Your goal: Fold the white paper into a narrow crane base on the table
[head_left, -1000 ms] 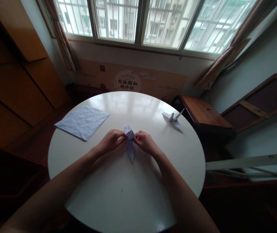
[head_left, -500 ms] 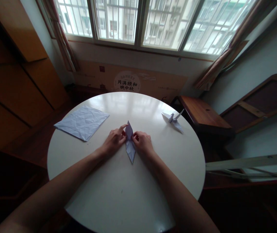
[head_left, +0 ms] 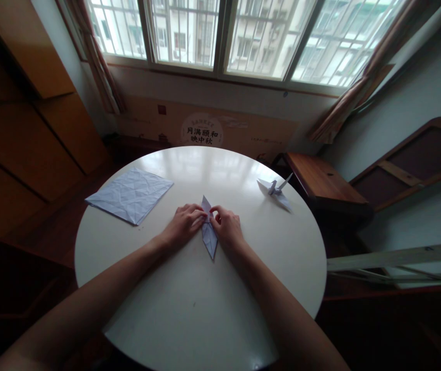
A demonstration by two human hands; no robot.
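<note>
Reference: clock directions are read from the centre of the desk (head_left: 200, 309), with 12 o'clock toward the window (head_left: 187, 31). The desk is white with a rounded outline and a glossy surface.

Workpiece: the folded paper (head_left: 210, 241), a narrow, pale form, lies near the centre of the desk. Its far point is directed toward 12 o'clock and its near point toward 6 o'clock, slightly to the 5 o'clock side. Crease lines are visible on the near half.

Left hand (head_left: 181, 225): positioned at the 9 o'clock side of the folded paper. The fingers (head_left: 194, 210) are bent and lie close together, with the tips touching the paper at its middle section.

Right hand (head_left: 228, 226): positioned at the 3 o'clock side. The index finger and thumb are curved, with a small gap between them, and their tips meet the paper's edge. Whether either hand pinches the paper or only presses it cannot be told.

Adjacent items: a flat, creased paper square (head_left: 132, 196) rests at 10 o'clock, its outer corner near the desk edge. A finished paper crane (head_left: 276, 191) stands at 2 o'clock with wings spread, well apart from the right hand.
</note>
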